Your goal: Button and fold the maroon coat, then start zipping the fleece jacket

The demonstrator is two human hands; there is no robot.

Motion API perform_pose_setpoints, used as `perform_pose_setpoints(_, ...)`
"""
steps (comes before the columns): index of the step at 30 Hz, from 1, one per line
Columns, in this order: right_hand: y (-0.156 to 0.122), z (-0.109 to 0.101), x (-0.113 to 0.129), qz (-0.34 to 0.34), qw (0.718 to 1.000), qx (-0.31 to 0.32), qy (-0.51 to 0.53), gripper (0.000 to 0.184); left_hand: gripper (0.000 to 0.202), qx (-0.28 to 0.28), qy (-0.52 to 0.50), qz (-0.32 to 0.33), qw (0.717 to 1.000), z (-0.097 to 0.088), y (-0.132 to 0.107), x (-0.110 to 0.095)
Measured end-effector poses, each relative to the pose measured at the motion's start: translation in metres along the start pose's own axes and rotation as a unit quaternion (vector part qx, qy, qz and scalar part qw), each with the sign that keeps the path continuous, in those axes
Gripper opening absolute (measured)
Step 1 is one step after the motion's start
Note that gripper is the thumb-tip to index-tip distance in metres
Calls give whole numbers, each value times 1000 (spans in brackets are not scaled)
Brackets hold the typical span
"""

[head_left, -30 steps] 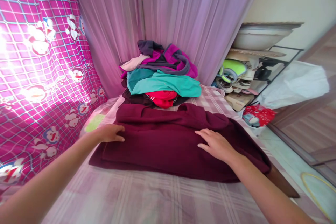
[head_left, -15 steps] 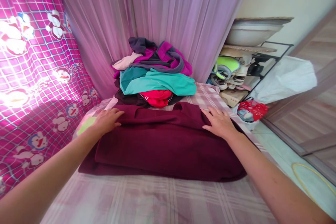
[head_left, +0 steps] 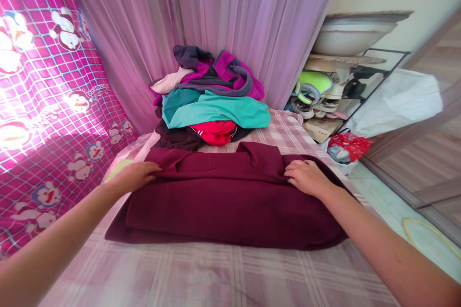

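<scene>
A maroon garment [head_left: 223, 201] lies folded across a checked bedsheet [head_left: 216, 278], its collar towards the far side. My left hand [head_left: 134, 176] rests on its far left corner, fingers together and closed over the edge. At the far right edge, beside the collar, my right hand [head_left: 307, 176] has its fingers curled into the fabric. Both forearms reach in from the bottom corners.
A pile of clothes [head_left: 212, 98] in teal, red, purple and grey sits behind the garment against a lilac curtain [head_left: 223, 14]. A pink cartoon-print curtain [head_left: 43, 105] hangs at left. At right stand a shoe rack [head_left: 334, 91], a basin [head_left: 351, 38] and a red bag [head_left: 347, 147] on the floor.
Both hands slid from the garment's middle to its far edge. The right hand's fingers went from flat to curled into the fabric. The garment's right side now looks narrower.
</scene>
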State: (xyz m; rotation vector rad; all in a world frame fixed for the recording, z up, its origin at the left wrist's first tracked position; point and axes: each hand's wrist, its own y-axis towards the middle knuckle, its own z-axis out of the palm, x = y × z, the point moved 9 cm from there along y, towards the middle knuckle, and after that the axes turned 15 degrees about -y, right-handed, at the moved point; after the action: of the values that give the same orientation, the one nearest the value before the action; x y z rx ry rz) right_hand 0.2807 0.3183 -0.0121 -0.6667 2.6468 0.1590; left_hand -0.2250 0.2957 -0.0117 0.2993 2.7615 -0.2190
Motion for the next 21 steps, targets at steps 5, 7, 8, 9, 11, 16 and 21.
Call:
perform_pose_setpoints(5, 2, 6, 18, -5, 996, 88, 1, 32, 50, 115, 20, -43, 992, 10, 7, 1)
perform_pose_setpoints(7, 4, -3, 15, 3, 995, 103, 8, 35, 51, 74, 78, -74, 991, -9, 17, -8)
perform_pose_setpoints(8, 6, -9, 13, 10, 995, 102, 15, 36, 52, 34, 101, -82, 991, -20, 22, -17)
perform_pose_setpoints(9, 8, -16, 10, 18, 995, 96, 22, 38, 52, -13, 113, -77, 990, -28, 27, -27)
perform_pose_setpoints(11, 14, -29, 5, 37, 995, 83, 38, 41, 52, -86, 110, -44, 989, -30, 36, -51)
perform_pose_setpoints(16, 41, -44, -16, 168, 981, 53, 79, 53, 57, -16, 70, -74, 995, 44, 54, -54)
perform_pose_setpoints(21, 85, -36, -16, 233, 965, 55, 112, 70, 59, 19, 62, -90, 994, 75, 57, -38)
